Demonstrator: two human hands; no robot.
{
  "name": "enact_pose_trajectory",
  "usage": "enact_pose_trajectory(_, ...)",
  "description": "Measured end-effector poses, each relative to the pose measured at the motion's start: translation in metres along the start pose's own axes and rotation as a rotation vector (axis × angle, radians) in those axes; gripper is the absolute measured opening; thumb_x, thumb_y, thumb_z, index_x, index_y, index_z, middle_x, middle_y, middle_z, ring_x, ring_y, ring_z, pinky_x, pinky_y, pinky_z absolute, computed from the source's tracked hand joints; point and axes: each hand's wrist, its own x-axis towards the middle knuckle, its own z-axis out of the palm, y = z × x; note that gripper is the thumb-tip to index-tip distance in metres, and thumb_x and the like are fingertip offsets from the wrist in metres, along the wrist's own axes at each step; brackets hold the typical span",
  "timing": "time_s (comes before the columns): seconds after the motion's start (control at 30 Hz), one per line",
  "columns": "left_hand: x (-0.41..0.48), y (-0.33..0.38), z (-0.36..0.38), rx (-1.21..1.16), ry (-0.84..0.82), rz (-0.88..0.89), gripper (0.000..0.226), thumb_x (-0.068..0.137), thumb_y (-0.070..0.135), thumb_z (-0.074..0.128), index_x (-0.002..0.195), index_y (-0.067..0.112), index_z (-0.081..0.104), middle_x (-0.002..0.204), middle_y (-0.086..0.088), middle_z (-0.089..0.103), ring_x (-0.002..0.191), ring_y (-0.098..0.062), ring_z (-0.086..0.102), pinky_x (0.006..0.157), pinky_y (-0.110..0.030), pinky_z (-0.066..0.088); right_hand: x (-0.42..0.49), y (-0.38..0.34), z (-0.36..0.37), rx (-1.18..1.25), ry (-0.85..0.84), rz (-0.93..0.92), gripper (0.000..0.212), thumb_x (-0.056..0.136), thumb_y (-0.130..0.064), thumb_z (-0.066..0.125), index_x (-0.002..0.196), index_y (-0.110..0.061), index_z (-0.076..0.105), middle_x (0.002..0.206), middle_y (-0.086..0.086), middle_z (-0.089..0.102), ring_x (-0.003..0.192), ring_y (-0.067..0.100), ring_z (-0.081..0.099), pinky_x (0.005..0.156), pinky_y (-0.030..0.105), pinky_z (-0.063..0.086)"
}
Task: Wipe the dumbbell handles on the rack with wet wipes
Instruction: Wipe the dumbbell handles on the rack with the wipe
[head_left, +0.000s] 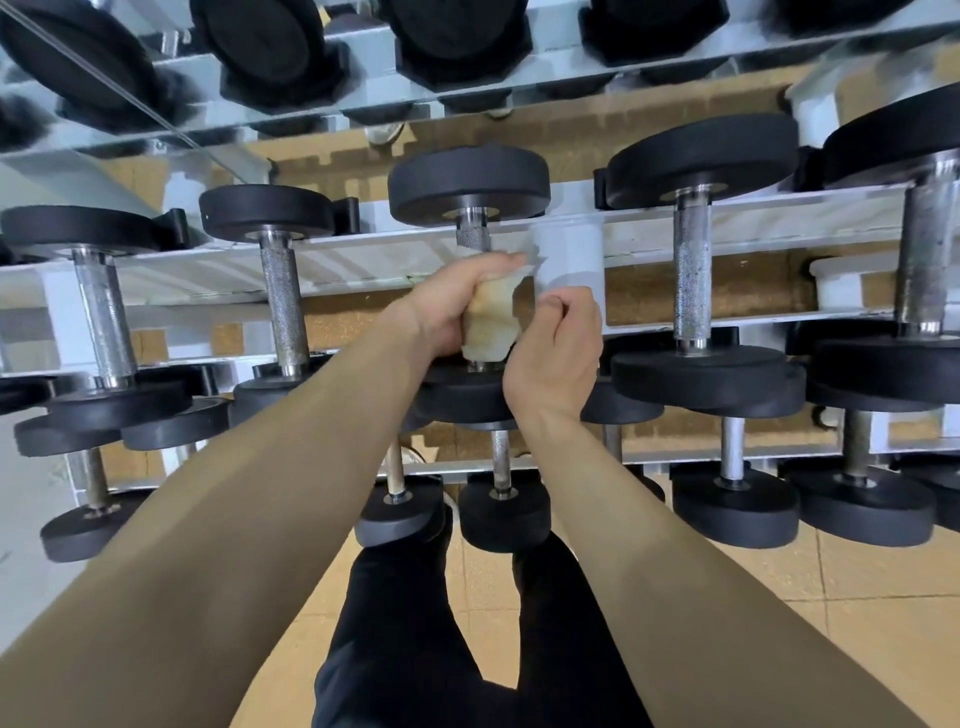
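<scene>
Wet wipe (491, 322), wrapped round one dumbbell handle (472, 238) on the rack (363, 260), is gripped by the left hand (441, 306). The right hand (556, 348) is curled just beside it, and whether it holds anything cannot be told. Wiping is judged midway, as neighbouring handles (691, 270) show no sign either way.

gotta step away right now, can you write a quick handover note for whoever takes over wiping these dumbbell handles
Left hand: grips the wet wipe wrapped round the handle of the centre dumbbell on the middle shelf of the rack.
Right hand: fingers curled right beside the wipe; cannot tell whether it pinches the wipe's edge.
Done: this handle is mid-wipe, with its knurled top bare above the wipe.
Left: finish it, then the left neighbour's handle and the right neighbour's handle. Nothing shows which other handles were wiped.
</scene>
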Motion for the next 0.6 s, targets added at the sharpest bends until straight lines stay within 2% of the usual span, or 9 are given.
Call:
enact_pose_trajectory(0.07, 0.006, 0.004, -0.006, -0.083, 0.001, 0.045, 0.034, 0.093, 0.026, 0.067, 0.061, 0.017, 0.074, 0.063, -0.002, 0.064, 0.049, -0.014, 0.061, 0.049, -0.022, 0.05, 0.0, 0.001, 0.001, 0.004, -0.002, -0.005, 0.018, 0.104, -0.02, 0.038, 0.101, -0.019, 0.055, 0.106, -0.003, 0.055, 0.09, 0.009, 0.045, 0.071, 0.022, 0.027)
enact_pose_trajectory(0.13, 0.012, 0.005, -0.007, -0.134, 0.038, 0.098, 0.026, 0.086, 0.027, 0.071, 0.062, 0.016, 0.072, 0.063, -0.003, 0.059, 0.047, -0.013, 0.055, 0.046, -0.022, 0.046, 0.0, 0.001, 0.001, 0.003, 0.0, -0.012, 0.018, 0.103, -0.02, 0.038, 0.101, -0.018, 0.055, 0.106, -0.002, 0.056, 0.09, 0.01, 0.046, 0.07, 0.02, 0.029)
enact_pose_trajectory(0.17, 0.013, 0.005, -0.008, -0.129, 0.071, 0.124, 0.023, 0.086, 0.027, 0.072, 0.066, 0.015, 0.071, 0.064, -0.004, 0.059, 0.048, -0.014, 0.055, 0.048, -0.022, 0.046, 0.001, 0.001, 0.001, 0.001, -0.002, -0.013, 0.018, 0.103, -0.02, 0.038, 0.101, -0.018, 0.056, 0.106, -0.002, 0.056, 0.09, 0.009, 0.046, 0.068, 0.017, 0.029)
enact_pose_trajectory(0.27, 0.008, 0.003, -0.002, -0.059, 0.149, 0.134, 0.02, 0.086, 0.033, 0.074, 0.087, 0.013, 0.07, 0.071, -0.005, 0.064, 0.064, -0.021, 0.062, 0.065, -0.031, 0.05, 0.002, 0.001, 0.001, 0.006, -0.008, 0.007, 0.02, 0.103, -0.021, 0.037, 0.103, -0.018, 0.057, 0.107, -0.003, 0.056, 0.087, 0.007, 0.046, 0.069, 0.01, 0.033)
enact_pose_trajectory(0.33, 0.005, 0.0, 0.009, 0.039, 0.291, 0.126, 0.025, 0.087, 0.035, 0.075, 0.093, 0.012, 0.066, 0.072, -0.003, 0.067, 0.066, -0.022, 0.066, 0.064, -0.031, 0.053, 0.002, 0.0, 0.0, 0.007, -0.004, 0.006, 0.021, 0.103, -0.021, 0.037, 0.104, -0.017, 0.057, 0.108, -0.002, 0.057, 0.087, 0.007, 0.047, 0.067, 0.011, 0.033)
enact_pose_trajectory(0.4, 0.006, -0.008, 0.02, 0.164, 0.498, 0.115, 0.031, 0.085, 0.034, 0.078, 0.099, 0.01, 0.064, 0.082, -0.005, 0.071, 0.074, -0.022, 0.07, 0.067, -0.031, 0.058, 0.001, -0.001, 0.0, 0.002, 0.003, 0.001, 0.021, 0.104, -0.022, 0.037, 0.105, -0.016, 0.058, 0.109, -0.002, 0.057, 0.087, 0.007, 0.046, 0.067, 0.017, 0.032)
enact_pose_trajectory(0.47, 0.008, -0.019, 0.024, 0.243, 0.586, 0.085, 0.037, 0.082, 0.03, 0.08, 0.106, 0.007, 0.065, 0.088, -0.01, 0.072, 0.076, -0.025, 0.071, 0.07, -0.035, 0.061, 0.001, -0.002, -0.001, -0.002, 0.004, 0.01, 0.022, 0.106, -0.023, 0.037, 0.107, -0.015, 0.058, 0.11, -0.002, 0.056, 0.089, 0.008, 0.045, 0.073, 0.023, 0.031)
enact_pose_trajectory(0.53, 0.008, -0.024, 0.025, 0.275, 0.589, 0.055, 0.033, 0.082, 0.024, 0.079, 0.106, 0.005, 0.067, 0.081, -0.01, 0.071, 0.064, -0.023, 0.069, 0.063, -0.034, 0.061, 0.001, -0.002, -0.001, 0.003, -0.001, 0.024, 0.021, 0.106, -0.023, 0.038, 0.108, -0.015, 0.057, 0.109, -0.004, 0.054, 0.091, 0.009, 0.044, 0.077, 0.026, 0.031)
enact_pose_trajectory(0.6, 0.007, -0.022, 0.022, 0.271, 0.539, 0.011, 0.028, 0.081, 0.019, 0.076, 0.104, 0.005, 0.068, 0.072, -0.008, 0.067, 0.054, -0.022, 0.064, 0.049, -0.029, 0.055, 0.0, -0.001, -0.002, 0.005, -0.005, 0.021, 0.02, 0.105, -0.023, 0.038, 0.107, -0.016, 0.057, 0.109, -0.004, 0.054, 0.091, 0.01, 0.043, 0.078, 0.027, 0.032)
